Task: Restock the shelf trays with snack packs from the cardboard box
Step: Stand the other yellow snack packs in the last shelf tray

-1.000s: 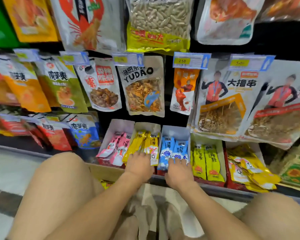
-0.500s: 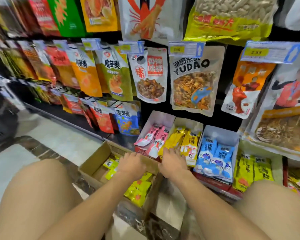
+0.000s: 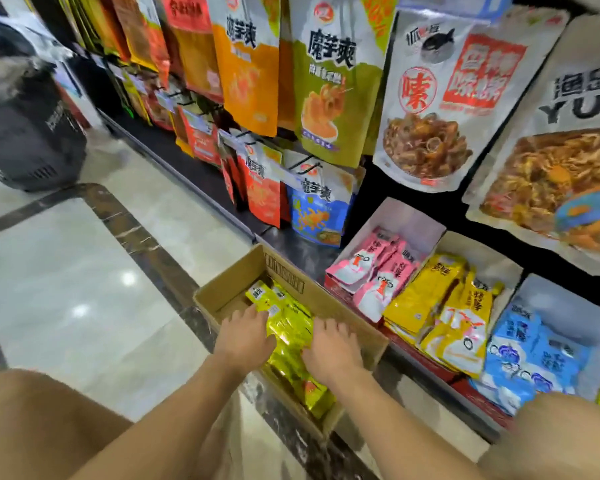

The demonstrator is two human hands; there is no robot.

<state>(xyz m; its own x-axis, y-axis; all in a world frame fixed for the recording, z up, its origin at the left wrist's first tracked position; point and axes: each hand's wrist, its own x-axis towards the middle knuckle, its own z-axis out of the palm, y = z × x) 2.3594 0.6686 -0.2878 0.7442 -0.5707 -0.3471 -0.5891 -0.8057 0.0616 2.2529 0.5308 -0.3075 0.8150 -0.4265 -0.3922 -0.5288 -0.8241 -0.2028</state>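
Both hands have come off the shelf trays (image 3: 407, 216) and dropped into the cardboard box (image 3: 343, 308) on the floor, just left of them. The left hand (image 3: 245, 336) and right hand (image 3: 333, 353) lie over the yellow-green snack packs (image 3: 290, 323) inside. Whether either grip has closed on a pack I cannot tell. A fresh pickup looks to be starting.

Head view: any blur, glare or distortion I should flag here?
Head view: motion blur smears the dark bin at far left; lights glare off the floor tiles and the foil yellow packs in the cardboard box; wide-angle bending tilts the shelf edge; left hand and right hand look fairly sharp.
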